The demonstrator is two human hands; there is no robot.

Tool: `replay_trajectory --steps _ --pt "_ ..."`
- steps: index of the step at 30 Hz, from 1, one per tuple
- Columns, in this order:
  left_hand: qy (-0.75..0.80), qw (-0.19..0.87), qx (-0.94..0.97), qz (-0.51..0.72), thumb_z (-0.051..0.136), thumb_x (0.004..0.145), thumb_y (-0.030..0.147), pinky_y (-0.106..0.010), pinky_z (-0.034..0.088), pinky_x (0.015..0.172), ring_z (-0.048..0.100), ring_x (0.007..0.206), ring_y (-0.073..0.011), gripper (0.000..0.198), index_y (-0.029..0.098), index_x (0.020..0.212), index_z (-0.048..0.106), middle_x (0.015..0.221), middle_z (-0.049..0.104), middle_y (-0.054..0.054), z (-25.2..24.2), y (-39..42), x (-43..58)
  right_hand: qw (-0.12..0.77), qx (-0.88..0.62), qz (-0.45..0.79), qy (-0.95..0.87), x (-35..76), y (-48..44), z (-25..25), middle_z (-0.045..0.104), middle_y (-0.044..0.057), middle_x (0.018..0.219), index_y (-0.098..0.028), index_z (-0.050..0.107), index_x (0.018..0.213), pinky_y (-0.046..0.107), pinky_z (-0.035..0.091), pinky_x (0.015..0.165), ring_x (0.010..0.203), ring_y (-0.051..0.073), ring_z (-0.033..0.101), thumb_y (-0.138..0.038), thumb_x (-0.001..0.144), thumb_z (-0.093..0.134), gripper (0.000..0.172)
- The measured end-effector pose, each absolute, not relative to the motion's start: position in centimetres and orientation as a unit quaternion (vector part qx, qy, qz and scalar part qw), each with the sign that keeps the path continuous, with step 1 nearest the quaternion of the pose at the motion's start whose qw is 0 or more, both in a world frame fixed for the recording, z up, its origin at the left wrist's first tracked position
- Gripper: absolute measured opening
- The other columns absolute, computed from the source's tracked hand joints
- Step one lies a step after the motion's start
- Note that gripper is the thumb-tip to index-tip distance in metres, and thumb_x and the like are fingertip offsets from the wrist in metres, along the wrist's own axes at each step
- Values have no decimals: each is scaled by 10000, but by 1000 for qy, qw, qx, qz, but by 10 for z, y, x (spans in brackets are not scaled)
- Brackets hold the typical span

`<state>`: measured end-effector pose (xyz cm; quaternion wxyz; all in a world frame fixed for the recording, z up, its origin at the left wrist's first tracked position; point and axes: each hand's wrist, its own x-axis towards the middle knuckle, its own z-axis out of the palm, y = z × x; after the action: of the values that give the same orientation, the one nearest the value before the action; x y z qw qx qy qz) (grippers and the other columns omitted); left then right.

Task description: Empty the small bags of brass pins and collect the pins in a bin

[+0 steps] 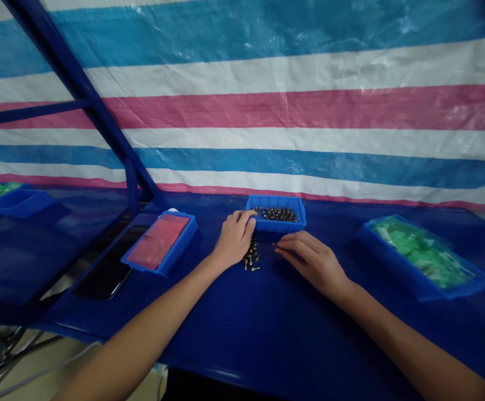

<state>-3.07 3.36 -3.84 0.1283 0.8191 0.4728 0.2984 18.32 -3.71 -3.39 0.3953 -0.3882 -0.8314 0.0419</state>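
Note:
A small heap of black-and-brass screw-like parts (250, 256) lies on the blue tabletop (234, 345), between my hands. More of these parts fill a small blue plastic tray (296, 214) just behind the heap. My left hand (234, 238) sits beside the heap, its curled fingers against the tray's front left corner. Whether it grips the tray, I cannot tell. My right hand (313, 262) rests flat-fingered on the tabletop, fingertips close to the heap. I see nothing held in it.
A blue tray of green circuit boards in plastic (424, 259) stands to the right. A blue tray with a red pad (158, 242) stands to the left, near a dark phone (104, 273). A blue steel frame (87, 94) rises at left before a striped tarpaulin (292, 111).

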Motion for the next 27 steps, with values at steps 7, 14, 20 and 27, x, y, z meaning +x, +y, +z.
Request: replay_trajectory --steps 7,14,20,27 --pt "476 133 817 297 212 1021 416 -427 385 989 511 1124 -232 398 277 1248 509 1220 556 -59 -38 33 -30 435 -522 -96 -728 194 -16 -34 663 64 1053 -232 632 1006 440 451 920 1035 242 565 -278 875 633 139" --pt "475 126 818 299 211 1021 420 -417 390 980 511 1114 -228 402 283 1253 509 1220 556 -52 -39 34 -30 364 -470 -107 -797 167 -33 -32 626 60 1180 -257 592 1138 447 374 956 1128 247 518 -234 921 564 220" --pt "474 125 819 299 210 1022 414 -415 386 987 511 1121 -228 400 282 1259 504 1225 555 -52 -38 32 -31 326 -396 10 -858 164 -36 -31 640 74 1017 -214 621 1092 373 462 858 950 203 558 -239 951 501 187" --pt "477 125 817 300 216 1021 397 -414 388 990 516 1117 -229 389 283 1250 510 1224 557 -50 -38 32 -30 234 -336 105 -906 145 -49 -29 645 52 982 -227 624 1140 355 484 866 924 182 585 -355 954 504 255"
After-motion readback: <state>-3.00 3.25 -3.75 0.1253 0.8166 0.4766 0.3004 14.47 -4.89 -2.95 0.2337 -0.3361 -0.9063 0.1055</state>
